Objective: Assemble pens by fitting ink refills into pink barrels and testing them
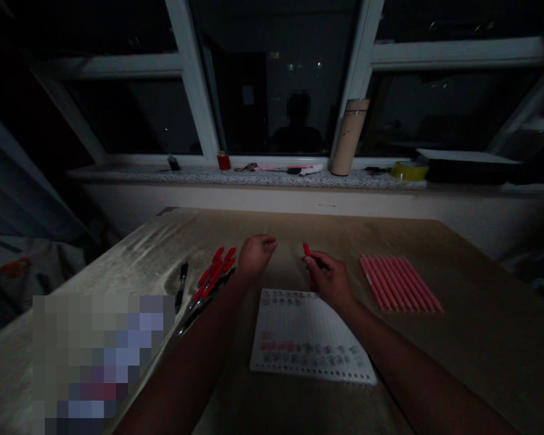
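My right hand (330,278) grips a red pen (306,249) upright, its metallic tip pointing up and away, above the far edge of a spiral notebook (310,332). The lined page carries rows of small black and red scribbled marks. My left hand (257,252) is closed, thumb and fingertips pressed together, a short gap left of the pen. Whatever those fingers hold, if anything, is too dark to make out. Beside my left wrist lie several red pens (213,275) and some black pens, partly hidden by the forearm.
Pink pencils (401,283) lie in a row at the right. A single black pen (182,284) is on the table's left side. On the windowsill stand a small red jar (223,161), a cardboard tube (350,138) and yellow tape (409,171). A blurred patch covers the lower left.
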A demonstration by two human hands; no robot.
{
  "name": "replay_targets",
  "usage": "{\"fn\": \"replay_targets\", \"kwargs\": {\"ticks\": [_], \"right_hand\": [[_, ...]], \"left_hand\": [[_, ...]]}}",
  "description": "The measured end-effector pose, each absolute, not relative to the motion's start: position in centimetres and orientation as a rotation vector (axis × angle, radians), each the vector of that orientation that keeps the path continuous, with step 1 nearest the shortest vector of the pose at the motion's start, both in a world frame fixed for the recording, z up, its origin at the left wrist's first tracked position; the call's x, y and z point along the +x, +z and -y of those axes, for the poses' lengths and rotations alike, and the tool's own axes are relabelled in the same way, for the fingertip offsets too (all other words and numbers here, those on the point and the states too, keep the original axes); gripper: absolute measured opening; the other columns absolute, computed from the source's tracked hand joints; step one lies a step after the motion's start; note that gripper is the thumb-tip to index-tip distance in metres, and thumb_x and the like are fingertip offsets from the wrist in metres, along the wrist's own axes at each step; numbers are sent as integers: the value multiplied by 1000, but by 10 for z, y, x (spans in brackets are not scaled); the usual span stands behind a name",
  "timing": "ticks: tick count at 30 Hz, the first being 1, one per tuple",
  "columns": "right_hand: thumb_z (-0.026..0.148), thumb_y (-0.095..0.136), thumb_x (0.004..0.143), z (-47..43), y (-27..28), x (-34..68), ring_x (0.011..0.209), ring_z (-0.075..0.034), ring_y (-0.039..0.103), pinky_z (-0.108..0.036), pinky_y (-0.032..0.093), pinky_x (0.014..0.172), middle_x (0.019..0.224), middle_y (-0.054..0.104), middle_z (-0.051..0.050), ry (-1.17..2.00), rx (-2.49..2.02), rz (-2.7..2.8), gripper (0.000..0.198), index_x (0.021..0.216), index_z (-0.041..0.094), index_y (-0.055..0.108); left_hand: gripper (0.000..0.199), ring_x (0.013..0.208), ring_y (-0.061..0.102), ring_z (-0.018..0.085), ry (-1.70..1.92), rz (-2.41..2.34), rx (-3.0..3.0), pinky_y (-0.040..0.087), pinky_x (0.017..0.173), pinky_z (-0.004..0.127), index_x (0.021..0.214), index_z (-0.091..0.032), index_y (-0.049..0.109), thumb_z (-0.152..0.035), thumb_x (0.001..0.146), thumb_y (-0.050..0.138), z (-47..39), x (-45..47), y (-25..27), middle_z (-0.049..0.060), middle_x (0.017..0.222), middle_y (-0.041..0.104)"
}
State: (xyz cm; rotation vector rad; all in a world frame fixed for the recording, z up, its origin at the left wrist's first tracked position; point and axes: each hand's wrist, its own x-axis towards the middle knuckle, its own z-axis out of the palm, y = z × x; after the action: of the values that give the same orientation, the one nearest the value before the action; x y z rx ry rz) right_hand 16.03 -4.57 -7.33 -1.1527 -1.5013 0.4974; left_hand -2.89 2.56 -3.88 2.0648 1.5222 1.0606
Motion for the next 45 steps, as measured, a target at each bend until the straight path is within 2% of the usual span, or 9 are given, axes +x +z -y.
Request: {"fn": "replay_targets", "kwargs": {"ticks": [7,17,23,26,28,32,36,41,45], "right_hand": [[42,54,83,44,-75,160,67,-16,62,-26,48,61,82,70,-6,519,-1150,1477,32,97,16,68],[42,55,83,44,-78,161,68,-17,62,-26,47,59,81,70,-6,516,-1163,1470,32,98,17,68],[42,54,83,43,-79,161,69,-17,62,-26,48,59,83,70,-7,521,-1157,1480,33,100,17,68],[41,54,83,44,-78,161,70,-17,62,-27,49,62,85,70,-7,508,-1147,1497,32,99,17,68],[41,53,84,44,-77,160,70,-17,62,-28,49,63,85,70,-7,504,-1139,1509,32,99,17,68],[41,52,85,47,-74,160,66,-16,61,-26,49,59,81,69,-6,499,-1128,1535,33,101,17,67],[41,53,84,48,-72,159,66,-16,60,-25,48,55,84,69,-6,474,-1122,1548,32,100,17,67],[38,52,85,47,-72,159,69,-16,61,-27,49,63,88,70,-6,423,-1104,1583,29,98,18,68],[37,52,85,47,-73,160,68,-16,61,-27,47,61,87,71,-6,403,-1100,1592,28,98,18,68]], "left_hand": [[19,86,63,22,421,-1846,2334,44,76,30,83,-22,72,-27,78,54,-24,-40,-43,10,89,71],[22,90,62,23,377,-1842,2401,43,78,30,85,-20,70,-22,80,49,-27,-44,-55,11,92,68],[30,95,60,27,563,-1812,2356,44,82,35,102,-14,67,-21,76,55,-28,-42,-45,15,101,67],[29,89,62,24,842,-1618,2281,45,82,33,100,-15,68,-23,74,57,-23,-33,-29,12,95,69],[29,77,63,19,1000,-1394,2128,47,74,29,97,-15,69,-28,73,61,-18,-24,-18,8,86,69],[33,71,62,16,1081,-1016,1908,48,66,26,92,-13,70,-36,69,66,-7,-9,-8,8,81,70],[29,73,63,17,1079,-948,1844,49,67,26,85,-12,71,-35,67,69,-1,-2,-7,8,81,71],[20,71,63,16,1143,-918,1810,49,67,26,77,-14,71,-32,68,68,2,2,-5,6,77,71],[19,68,62,14,1216,-911,1716,49,65,24,76,-14,70,-31,67,68,3,3,0,5,74,70]]}}
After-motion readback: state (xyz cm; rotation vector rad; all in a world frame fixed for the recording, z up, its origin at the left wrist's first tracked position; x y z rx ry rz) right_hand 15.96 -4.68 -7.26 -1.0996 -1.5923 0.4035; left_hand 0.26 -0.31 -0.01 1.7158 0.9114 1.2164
